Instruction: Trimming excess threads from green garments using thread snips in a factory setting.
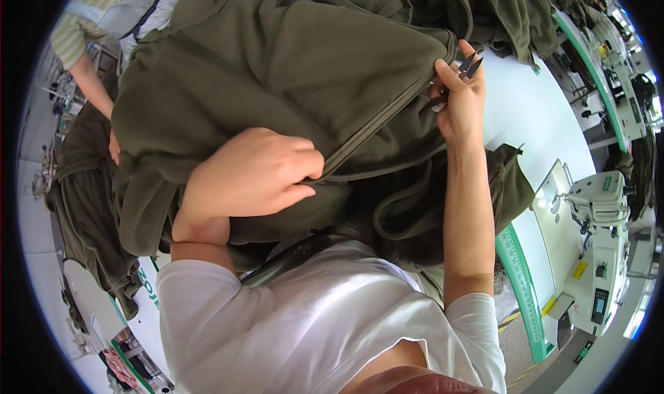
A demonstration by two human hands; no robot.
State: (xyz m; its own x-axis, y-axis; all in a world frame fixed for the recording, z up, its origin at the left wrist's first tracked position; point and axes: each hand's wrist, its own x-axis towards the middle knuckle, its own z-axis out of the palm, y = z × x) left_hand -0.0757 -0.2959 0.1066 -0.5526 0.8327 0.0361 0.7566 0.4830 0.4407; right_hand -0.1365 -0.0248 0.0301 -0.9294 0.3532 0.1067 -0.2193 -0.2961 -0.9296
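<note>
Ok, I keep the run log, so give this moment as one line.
left hand: gripping edge of olive fabric | right hand: holding snips, at fabric corner | sewing machine: right side

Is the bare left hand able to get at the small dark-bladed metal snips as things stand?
Probably not straight away: the left hand appears to pinch the olive-green fabric, and the snips sit in the right hand, so neither hand looks free.

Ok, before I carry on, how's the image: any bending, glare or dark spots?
Head view: fisheye bending bows the green table edge, corners black; head view: white tabletop very bright; head view: olive fabric sinks into shadow between the forearms.
</note>
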